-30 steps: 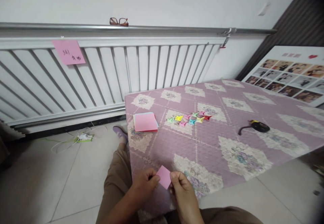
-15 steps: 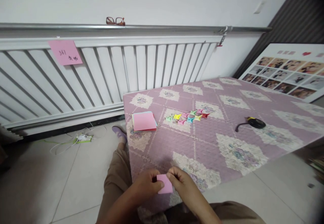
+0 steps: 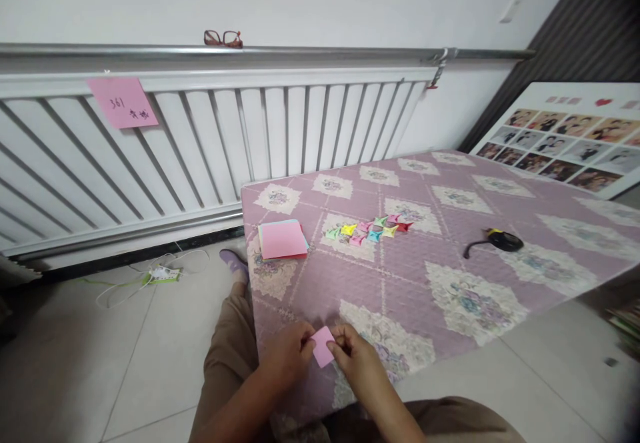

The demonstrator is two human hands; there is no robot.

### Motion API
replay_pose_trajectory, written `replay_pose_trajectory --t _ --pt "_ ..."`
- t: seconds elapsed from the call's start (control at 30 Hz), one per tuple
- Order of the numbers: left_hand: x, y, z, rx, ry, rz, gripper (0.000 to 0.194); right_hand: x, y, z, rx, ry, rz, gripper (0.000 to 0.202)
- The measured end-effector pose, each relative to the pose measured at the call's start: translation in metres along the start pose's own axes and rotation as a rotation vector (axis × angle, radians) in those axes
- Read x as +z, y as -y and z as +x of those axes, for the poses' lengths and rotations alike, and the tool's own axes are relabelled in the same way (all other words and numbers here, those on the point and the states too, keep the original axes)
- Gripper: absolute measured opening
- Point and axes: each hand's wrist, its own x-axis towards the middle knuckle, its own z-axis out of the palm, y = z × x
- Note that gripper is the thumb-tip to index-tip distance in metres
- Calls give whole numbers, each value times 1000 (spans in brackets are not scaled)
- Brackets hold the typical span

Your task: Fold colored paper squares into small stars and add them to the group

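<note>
One small, flat pink paper square is pinched at opposite sides by the left hand and right hand, over the near left of the quilted-cloth-covered desk.

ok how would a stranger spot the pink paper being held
Find the purple flowered tablecloth, then look at its near end. The pink paper is there, between the left hand and right hand. Unlike the pink sheet lying farther back and the pink note on the radiator, it is much smaller and held.
</note>
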Motion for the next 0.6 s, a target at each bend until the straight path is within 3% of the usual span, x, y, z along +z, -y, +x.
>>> replay_pose_trajectory --t 0.1,0.23,0.6 --pt "-7 -2 5 6 38 197 15 0 3 1 -84 -37 -215 6" --pt "-12 -4 10 51 48 274 12 -2 5 4 -207 -85 -413 7" --pt "-24 0 27 205 189 353 11 -15 -4 16 -295 16 -550 11"
